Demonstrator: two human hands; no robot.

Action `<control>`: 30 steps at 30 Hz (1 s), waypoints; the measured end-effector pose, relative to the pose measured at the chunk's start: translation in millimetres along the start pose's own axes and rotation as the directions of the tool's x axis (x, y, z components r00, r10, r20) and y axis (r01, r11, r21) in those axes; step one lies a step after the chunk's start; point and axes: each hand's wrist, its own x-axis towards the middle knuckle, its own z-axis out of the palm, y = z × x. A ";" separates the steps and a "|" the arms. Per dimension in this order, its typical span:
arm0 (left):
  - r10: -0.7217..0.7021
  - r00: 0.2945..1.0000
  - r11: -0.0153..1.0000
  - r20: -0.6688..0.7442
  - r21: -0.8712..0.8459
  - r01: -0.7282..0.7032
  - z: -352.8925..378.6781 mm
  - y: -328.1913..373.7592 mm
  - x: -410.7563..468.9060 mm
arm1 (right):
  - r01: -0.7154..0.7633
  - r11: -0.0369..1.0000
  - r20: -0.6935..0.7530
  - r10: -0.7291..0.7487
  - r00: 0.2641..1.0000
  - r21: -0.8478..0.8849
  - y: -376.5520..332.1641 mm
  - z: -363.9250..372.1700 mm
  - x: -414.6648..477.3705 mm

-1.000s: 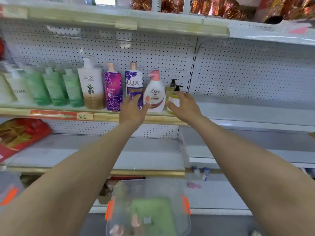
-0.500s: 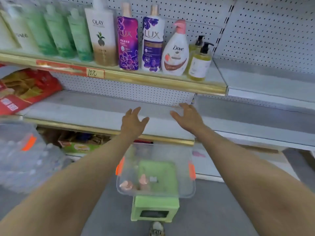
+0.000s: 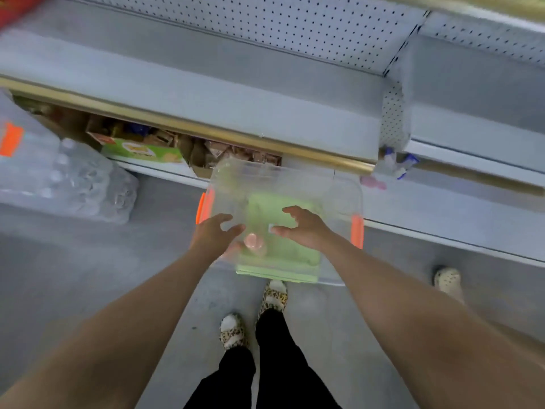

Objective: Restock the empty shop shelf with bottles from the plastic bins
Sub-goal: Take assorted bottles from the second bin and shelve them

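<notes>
A clear plastic bin [image 3: 339, 196] with orange latches sits on a green stool [image 3: 277, 270] in front of the shelving. A pink bottle cap [image 3: 253, 241] shows at the bin's near left, between my hands. My left hand [image 3: 213, 236] hovers over the bin's left side, fingers apart, holding nothing. My right hand [image 3: 303, 227] reaches over the middle of the bin, also open and empty. The bare grey shelf [image 3: 206, 93] with a gold front rail runs above the bin.
A wrapped pack of water bottles [image 3: 79, 184] lies on the floor at the left beside another clear bin [image 3: 17, 137]. Boxes [image 3: 141, 150] fill the bottom shelf. My feet in leopard slippers [image 3: 253, 317] stand behind the stool. Another person's shoe [image 3: 446, 280] is at the right.
My view has tipped down from the stocked upper shelf to the bin. Both hands came away from the shelf bottles and dropped to the bin.
</notes>
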 end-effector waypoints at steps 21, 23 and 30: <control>-0.114 0.949 0.987 0.293 0.145 0.074 3.9 -19.6 37.4 | 0.148 0.983 -0.109 -0.136 0.985 0.105 6.7 45.7 60.2; -0.117 0.931 0.980 0.347 0.194 0.051 2.0 -17.6 42.2 | 0.139 0.979 -0.122 -0.121 0.985 0.148 9.5 40.9 65.9; -0.187 0.878 0.962 0.441 0.264 0.072 8.1 -27.7 51.7 | 0.162 0.963 -0.113 -0.141 0.984 0.214 24.0 5.7 70.8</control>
